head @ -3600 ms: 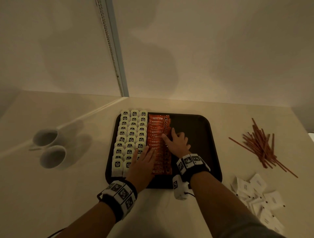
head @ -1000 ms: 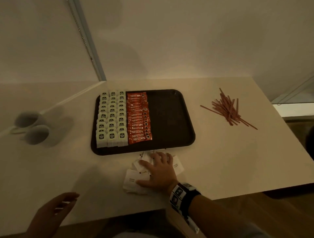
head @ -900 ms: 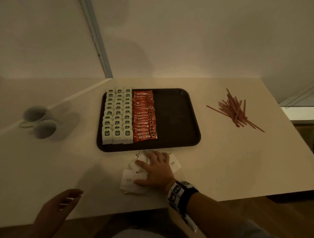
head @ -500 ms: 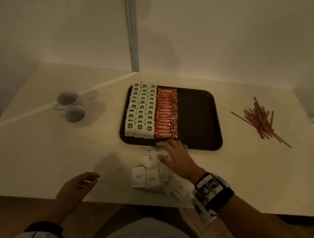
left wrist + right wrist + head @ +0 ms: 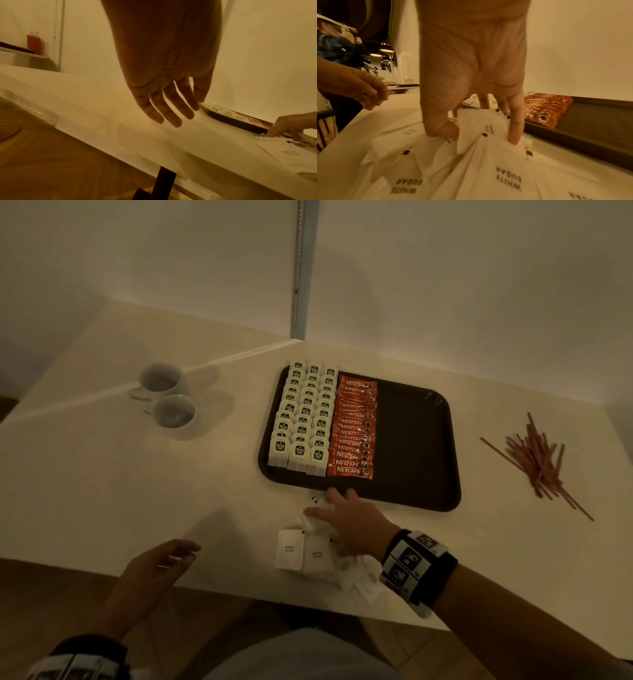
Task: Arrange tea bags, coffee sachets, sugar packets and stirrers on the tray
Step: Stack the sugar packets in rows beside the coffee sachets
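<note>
1. Resting the right hand (image 5: 346, 525) on a loose pile of white sugar packets (image 5: 308, 556), fingers spread over the heap, thumb and little fingertip pressing into the paper in the right wrist view; whether any packet is actually being pinched cannot be told.
2. Lying on the white table (image 5: 102, 491) just in front of the tray's near edge, some packets overlapping, print reading "WHITE SUGAR".
3. Hovering the left hand (image 5: 154, 573) above the table's near edge, well left of the packets, fingers loosely extended and slightly apart, holding nothing.
4. Sitting on the table beyond the packets, a dark tray (image 5: 418, 440).
5. Filling the tray's left part, three neat columns of white tea bags (image 5: 303, 419), with one overlapping column of orange coffee sachets (image 5: 354, 429) touching their right side; right part of the tray bare.
6. Lying in a loose heap on the table well to the right of the tray, reddish stirrers (image 5: 537, 460).
7. Standing side by side to the left of the tray, two white cups (image 5: 168, 395).
</note>
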`<state>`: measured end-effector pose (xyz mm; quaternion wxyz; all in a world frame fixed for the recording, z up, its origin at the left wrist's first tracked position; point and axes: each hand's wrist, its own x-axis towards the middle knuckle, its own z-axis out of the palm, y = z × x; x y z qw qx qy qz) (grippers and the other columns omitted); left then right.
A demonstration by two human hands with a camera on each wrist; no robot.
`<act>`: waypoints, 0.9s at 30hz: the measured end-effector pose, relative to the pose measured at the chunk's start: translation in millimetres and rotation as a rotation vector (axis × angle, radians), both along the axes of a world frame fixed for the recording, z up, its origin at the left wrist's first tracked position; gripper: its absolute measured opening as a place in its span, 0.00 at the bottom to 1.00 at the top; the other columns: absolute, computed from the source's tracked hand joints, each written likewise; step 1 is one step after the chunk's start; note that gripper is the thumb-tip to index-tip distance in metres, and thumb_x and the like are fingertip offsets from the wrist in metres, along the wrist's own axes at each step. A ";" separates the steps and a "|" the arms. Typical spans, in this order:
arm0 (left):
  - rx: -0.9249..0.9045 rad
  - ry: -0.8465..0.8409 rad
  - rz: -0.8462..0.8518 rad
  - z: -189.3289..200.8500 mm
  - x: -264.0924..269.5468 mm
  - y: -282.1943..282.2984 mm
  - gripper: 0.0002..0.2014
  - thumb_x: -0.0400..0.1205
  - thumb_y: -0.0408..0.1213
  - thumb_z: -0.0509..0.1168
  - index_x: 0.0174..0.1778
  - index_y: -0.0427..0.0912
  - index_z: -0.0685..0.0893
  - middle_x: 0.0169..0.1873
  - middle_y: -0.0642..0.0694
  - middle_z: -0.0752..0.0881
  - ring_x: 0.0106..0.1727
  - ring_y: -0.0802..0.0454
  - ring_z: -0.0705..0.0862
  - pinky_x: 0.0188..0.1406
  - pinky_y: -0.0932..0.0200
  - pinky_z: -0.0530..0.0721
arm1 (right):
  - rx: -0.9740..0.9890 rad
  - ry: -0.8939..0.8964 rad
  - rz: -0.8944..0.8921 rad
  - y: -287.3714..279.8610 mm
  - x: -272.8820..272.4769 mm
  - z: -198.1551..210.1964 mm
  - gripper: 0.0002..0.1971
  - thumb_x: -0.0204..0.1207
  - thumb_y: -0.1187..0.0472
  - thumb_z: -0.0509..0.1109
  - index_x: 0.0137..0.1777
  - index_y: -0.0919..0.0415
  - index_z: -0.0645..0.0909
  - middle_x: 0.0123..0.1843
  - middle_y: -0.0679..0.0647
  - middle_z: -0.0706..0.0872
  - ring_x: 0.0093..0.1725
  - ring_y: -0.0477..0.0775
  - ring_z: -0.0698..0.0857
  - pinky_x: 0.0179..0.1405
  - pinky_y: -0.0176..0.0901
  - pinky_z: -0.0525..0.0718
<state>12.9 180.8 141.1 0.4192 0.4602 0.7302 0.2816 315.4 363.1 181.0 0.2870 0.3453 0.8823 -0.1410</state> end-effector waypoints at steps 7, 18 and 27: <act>0.007 0.011 0.015 2.6 0.2 -4.9 0.12 0.82 0.34 0.66 0.46 0.59 0.88 0.48 0.52 0.88 0.42 0.63 0.85 0.38 0.70 0.80 | -0.075 -0.054 -0.042 3.2 0.0 0.4 0.56 0.60 0.52 0.83 0.80 0.35 0.46 0.80 0.56 0.54 0.74 0.66 0.61 0.65 0.61 0.78; -0.003 0.008 0.036 3.5 2.6 -6.7 0.09 0.82 0.33 0.67 0.49 0.52 0.88 0.47 0.50 0.88 0.45 0.52 0.87 0.39 0.69 0.81 | -0.066 -0.046 -0.120 4.0 -6.7 3.0 0.42 0.64 0.56 0.81 0.75 0.45 0.60 0.77 0.57 0.55 0.74 0.68 0.63 0.66 0.62 0.78; -0.020 -0.014 0.010 9.2 7.6 -2.5 0.08 0.82 0.34 0.66 0.50 0.52 0.88 0.48 0.50 0.88 0.46 0.53 0.86 0.41 0.68 0.81 | -0.001 -0.051 -0.076 4.9 -8.8 12.5 0.31 0.73 0.55 0.74 0.73 0.45 0.65 0.71 0.59 0.66 0.58 0.60 0.79 0.56 0.52 0.83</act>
